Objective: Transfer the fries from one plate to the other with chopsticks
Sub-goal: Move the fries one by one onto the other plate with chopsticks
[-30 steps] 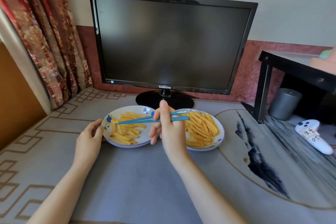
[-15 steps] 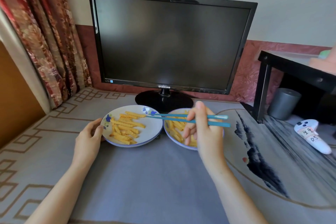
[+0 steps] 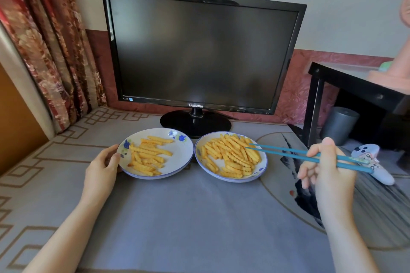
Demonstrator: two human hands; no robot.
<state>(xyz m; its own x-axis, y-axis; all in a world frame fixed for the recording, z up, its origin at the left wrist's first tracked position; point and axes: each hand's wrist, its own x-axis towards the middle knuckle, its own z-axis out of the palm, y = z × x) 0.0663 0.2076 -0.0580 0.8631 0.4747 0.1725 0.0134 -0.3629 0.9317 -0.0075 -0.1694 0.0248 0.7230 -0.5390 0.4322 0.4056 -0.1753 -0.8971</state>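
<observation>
At the far left we see a floral curtain (image 3: 51, 51) hanging beside the grey patterned table (image 3: 188, 217). Our left hand (image 3: 103, 168) holds the left plate (image 3: 182, 153) by its left rim, thumb on top of the edge and fingers curled beneath it. That plate carries a loose scatter of crinkle-cut fries (image 3: 148, 155), most lying roughly left to right. Behind the two plates stands a dark monitor (image 3: 199, 51) on its round base.

The right plate (image 3: 258, 173) sits just beside the first, the rims nearly touching, and holds the larger heap of fries (image 3: 233, 155), many of them slanting from upper left to lower right. The blue chopsticks (image 3: 310, 156) run almost level from right to left, tips pointing left and a little away from us. The tips stand narrowly apart over the right side of that heap. We cannot tell whether they touch a fry.

Our right hand (image 3: 328, 168) grips the chopsticks past their middle, thumb raised over them and fingers curled, well right of the plate. Beyond it lie a white controller (image 3: 377, 173), a grey cylinder (image 3: 339, 124) and a black shelf (image 3: 355, 86).
</observation>
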